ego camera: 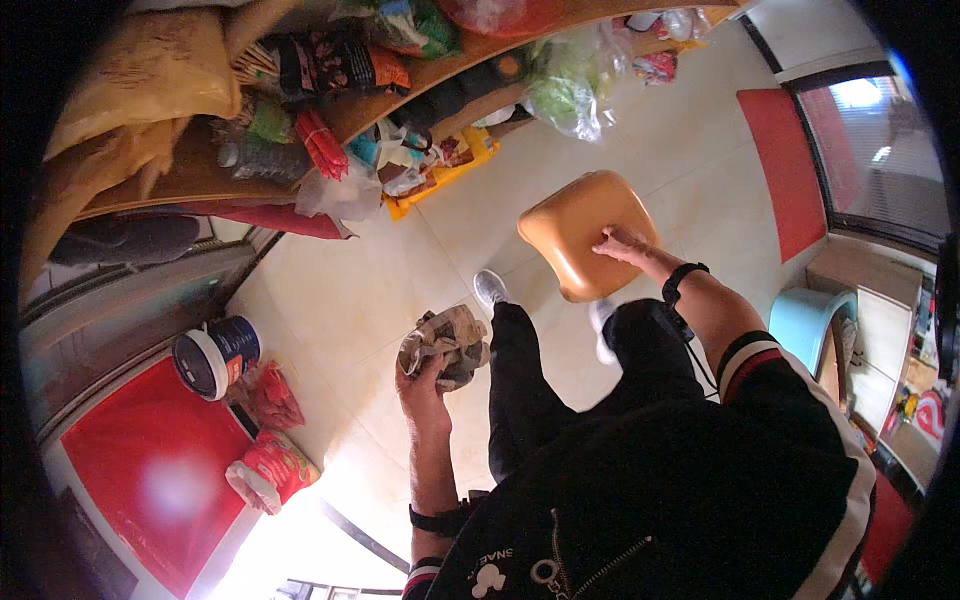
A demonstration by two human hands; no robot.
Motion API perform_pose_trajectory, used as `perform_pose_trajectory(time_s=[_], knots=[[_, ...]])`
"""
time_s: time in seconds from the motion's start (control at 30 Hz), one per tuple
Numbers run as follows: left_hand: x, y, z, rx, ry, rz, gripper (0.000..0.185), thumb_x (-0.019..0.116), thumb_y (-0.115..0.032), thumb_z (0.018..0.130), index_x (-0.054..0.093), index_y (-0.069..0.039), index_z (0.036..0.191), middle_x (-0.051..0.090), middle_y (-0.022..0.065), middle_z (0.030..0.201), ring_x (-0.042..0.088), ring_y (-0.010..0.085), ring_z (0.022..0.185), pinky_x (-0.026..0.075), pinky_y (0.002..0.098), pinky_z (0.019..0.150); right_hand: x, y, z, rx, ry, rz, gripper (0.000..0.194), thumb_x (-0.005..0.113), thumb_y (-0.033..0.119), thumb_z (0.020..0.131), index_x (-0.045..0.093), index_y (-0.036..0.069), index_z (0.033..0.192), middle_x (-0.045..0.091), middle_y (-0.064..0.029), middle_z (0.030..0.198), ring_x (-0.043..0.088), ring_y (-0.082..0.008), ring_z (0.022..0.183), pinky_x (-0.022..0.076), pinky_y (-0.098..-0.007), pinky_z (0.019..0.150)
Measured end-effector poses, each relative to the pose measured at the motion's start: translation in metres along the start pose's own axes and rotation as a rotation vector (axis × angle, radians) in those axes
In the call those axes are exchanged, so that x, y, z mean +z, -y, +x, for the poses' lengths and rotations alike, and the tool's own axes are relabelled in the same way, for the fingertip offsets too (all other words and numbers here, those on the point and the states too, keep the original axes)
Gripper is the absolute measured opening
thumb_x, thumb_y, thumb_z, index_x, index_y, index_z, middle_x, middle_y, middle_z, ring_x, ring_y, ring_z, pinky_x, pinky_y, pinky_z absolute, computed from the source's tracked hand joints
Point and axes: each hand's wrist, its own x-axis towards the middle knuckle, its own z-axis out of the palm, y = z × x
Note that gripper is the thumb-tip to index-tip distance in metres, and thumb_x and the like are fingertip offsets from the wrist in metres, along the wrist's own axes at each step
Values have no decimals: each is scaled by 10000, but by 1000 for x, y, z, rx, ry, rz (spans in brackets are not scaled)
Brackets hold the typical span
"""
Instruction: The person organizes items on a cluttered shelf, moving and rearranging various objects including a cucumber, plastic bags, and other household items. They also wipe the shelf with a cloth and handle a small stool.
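Note:
My left hand (421,384) holds a crumpled patterned cloth (448,345) in grey and beige, out in front of my left leg. At the middle of an orange-tan plastic stool (570,217) is my right hand (621,246), its fingers curled in at the seat. The fingertips there are partly hidden. Only the stool's top and one side show; its legs cannot be seen, and I cannot tell whether it touches the floor. Below the stool, a grey-white shoe (602,330) is partly covered by it.
A wooden shelf (360,116) with bagged goods runs along the far side. A clear bag of green vegetables (574,82) hangs over its edge. At left are a dark blue bucket (217,356) and a red bag (274,469). A light-blue plastic item (806,322) stands at right.

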Motion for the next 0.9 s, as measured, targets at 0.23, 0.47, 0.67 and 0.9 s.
perform_pose_trajectory(time_s=[0.23, 0.47, 0.67, 0.9], knots=[[2, 52, 50, -68, -171, -56, 414, 584, 23, 754, 495, -42, 1154, 564, 97, 1089, 555, 220, 1002, 485, 359, 821, 79, 0, 116, 47, 70, 28, 517, 573, 412, 745, 545, 50, 1113, 565, -180, 1109, 506, -331, 1076, 401, -409, 905], [36, 125, 90, -220, -129, -87, 456, 610, -50, 766, 469, -30, 1199, 521, 109, 1154, 506, 231, 1074, 435, 365, 905, 162, -44, 207, -80, 95, -130, 468, 430, 385, 852, 558, -15, 1059, 580, -207, 1051, 539, -344, 1015, 432, -416, 866], [48, 143, 103, -315, -161, -50, 387, 587, 0, 766, 504, -51, 1141, 537, 89, 1133, 523, 205, 1052, 446, 338, 883, 243, -92, 200, 10, 275, 76, 636, 476, 445, 817, 375, -10, 1251, 454, -217, 1237, 470, -355, 1113, 386, -412, 938], [36, 128, 106, -320, -144, -22, 326, 592, 0, 768, 531, -61, 1082, 579, 73, 1062, 556, 185, 993, 466, 324, 829, 262, -85, 142, 93, 399, 29, 529, 486, 374, 822, 426, 19, 1209, 532, -202, 1134, 497, -371, 1064, 398, -436, 905]])
